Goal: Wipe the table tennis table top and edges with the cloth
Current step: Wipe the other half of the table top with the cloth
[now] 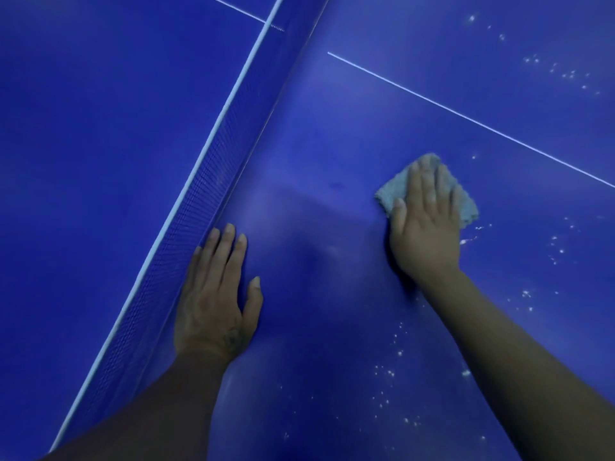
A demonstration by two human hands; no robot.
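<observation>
Head view: right hand point(424, 221), fingers spread flat, presses the cloth point(399, 184) onto the table point(332, 134), well right of the net point(199, 174); left hand point(216, 294), flat beside the net, likely braces the reach.

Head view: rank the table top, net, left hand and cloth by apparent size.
1. table top
2. net
3. left hand
4. cloth, partly hidden under the right hand, so less sure
</observation>
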